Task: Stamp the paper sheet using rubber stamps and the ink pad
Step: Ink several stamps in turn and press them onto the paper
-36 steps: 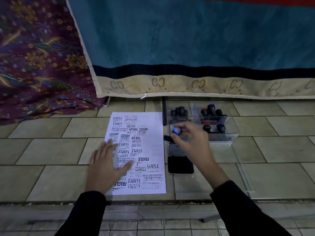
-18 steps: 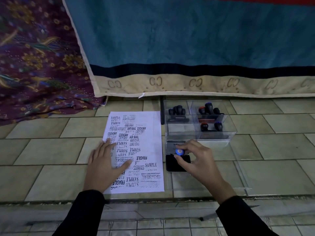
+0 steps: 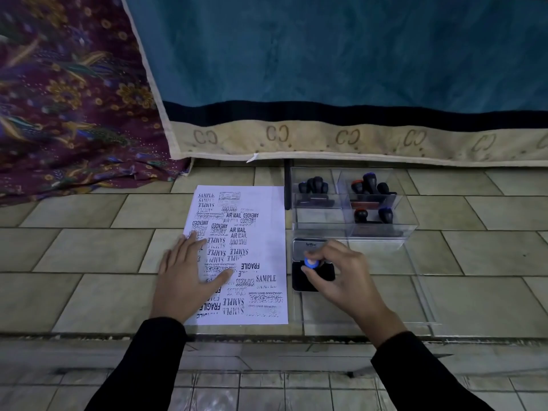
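Observation:
A white paper sheet [image 3: 267,221] covered with many black stamp prints lies on the tiled floor. My left hand [image 3: 185,277] rests flat on its lower left part, fingers spread. Just right of the sheet sits the open ink pad [image 3: 299,284], its black pad near me and its silver lid [image 3: 305,247] folded back. My right hand [image 3: 341,277] pinches a rubber stamp with a blue-topped knob [image 3: 310,263] and holds it down over the black pad. The stamp's base is hidden by my fingers.
A clear plastic box [image 3: 323,223] with compartments holds several more black, red and blue-handled stamps behind the ink pad. Its clear lid [image 3: 415,292] lies flat to the right. A teal mattress edge [image 3: 326,137] and a floral cloth [image 3: 74,114] bound the far side.
My right hand carried the blue-topped stamp from the box down to the ink pad and now keeps it there. My left hand stayed flat on the sheet.

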A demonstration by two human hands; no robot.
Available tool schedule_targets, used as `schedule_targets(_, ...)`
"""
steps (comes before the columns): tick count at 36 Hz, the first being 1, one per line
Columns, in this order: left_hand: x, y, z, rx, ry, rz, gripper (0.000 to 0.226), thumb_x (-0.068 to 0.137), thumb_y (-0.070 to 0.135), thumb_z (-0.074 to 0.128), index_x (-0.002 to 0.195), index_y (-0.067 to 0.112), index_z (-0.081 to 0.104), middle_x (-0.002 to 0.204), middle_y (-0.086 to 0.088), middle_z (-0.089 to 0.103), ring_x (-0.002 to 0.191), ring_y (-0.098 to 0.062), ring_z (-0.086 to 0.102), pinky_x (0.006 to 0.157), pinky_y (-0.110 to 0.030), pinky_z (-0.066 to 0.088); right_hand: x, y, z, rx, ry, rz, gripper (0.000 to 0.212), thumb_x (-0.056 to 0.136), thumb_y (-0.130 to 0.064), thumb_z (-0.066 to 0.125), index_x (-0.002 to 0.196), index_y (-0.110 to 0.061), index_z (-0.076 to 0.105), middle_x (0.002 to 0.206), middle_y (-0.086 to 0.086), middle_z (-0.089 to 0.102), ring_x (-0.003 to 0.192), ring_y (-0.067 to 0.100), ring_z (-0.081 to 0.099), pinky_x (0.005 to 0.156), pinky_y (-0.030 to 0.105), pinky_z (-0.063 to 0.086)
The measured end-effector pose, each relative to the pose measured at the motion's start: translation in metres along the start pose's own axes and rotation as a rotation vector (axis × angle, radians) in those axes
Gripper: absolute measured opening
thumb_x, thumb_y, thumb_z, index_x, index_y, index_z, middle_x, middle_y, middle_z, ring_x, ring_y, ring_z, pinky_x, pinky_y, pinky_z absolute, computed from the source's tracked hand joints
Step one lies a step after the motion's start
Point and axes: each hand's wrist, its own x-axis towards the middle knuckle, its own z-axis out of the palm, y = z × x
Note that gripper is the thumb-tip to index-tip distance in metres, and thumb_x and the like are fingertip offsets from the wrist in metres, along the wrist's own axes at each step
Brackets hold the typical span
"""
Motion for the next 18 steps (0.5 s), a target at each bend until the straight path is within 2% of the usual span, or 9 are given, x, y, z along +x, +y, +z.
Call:
schedule_targets(3,0.0,0.0,0.001,-0.005,0.004,-0.004,0.09,0.073,0.081,0.05,0.143,0.026,0.037,0.16,0.01,0.019,0.148,-0.007,0.008,0.122,-0.037,0.005,-0.003,0.0,0.0,0.008,0.032,0.007,0.014,0.072,-0.008,0.079,0.083,-0.006,0.07,0.08,-0.003,0.065,0.078,0.0,0.063,0.069,0.023,0.054)
schedule_targets(7,0.0,-0.002,0.001,-0.006,-0.004,-0.002,0.089,0.074,0.081,0.049,0.143,0.027,0.036,0.16,0.01,0.018,0.148,-0.006,0.007,0.122,-0.037,0.004,-0.001,-0.003,0.0,-0.016,0.058,0.018,0.016,0.071,-0.009,0.081,0.085,-0.006,0.071,0.08,-0.001,0.067,0.074,0.006,0.064,0.068,0.025,0.054)
schedule_targets(12,0.001,-0.003,0.002,0.006,-0.001,-0.004,0.092,0.071,0.085,0.046,0.143,0.029,0.036,0.16,0.011,0.019,0.148,-0.006,0.008,0.122,-0.037,0.005,-0.011,-0.01,-0.002,-0.08,0.015,0.009,0.02,0.071,-0.009,0.081,0.089,-0.006,0.072,0.087,0.0,0.07,0.079,0.008,0.066,0.073,0.023,0.054)
schedule_targets(15,0.001,-0.004,0.002,0.006,0.003,0.003,0.091,0.071,0.085,0.046,0.143,0.029,0.036,0.16,0.011,0.019,0.148,-0.006,0.008,0.121,-0.036,0.004,0.001,-0.015,-0.006,-0.148,-0.022,0.032,0.022,0.074,-0.013,0.08,0.093,-0.008,0.071,0.086,0.001,0.069,0.075,0.011,0.066,0.071,0.023,0.053)
schedule_targets(18,0.001,-0.003,0.002,0.016,0.006,0.003,0.091,0.072,0.083,0.045,0.143,0.028,0.037,0.16,0.011,0.019,0.148,-0.007,0.009,0.121,-0.035,0.004,0.027,-0.021,-0.008,-0.084,0.052,0.022,0.02,0.075,-0.015,0.078,0.092,-0.009,0.071,0.086,-0.001,0.069,0.075,0.008,0.065,0.072,0.017,0.052)
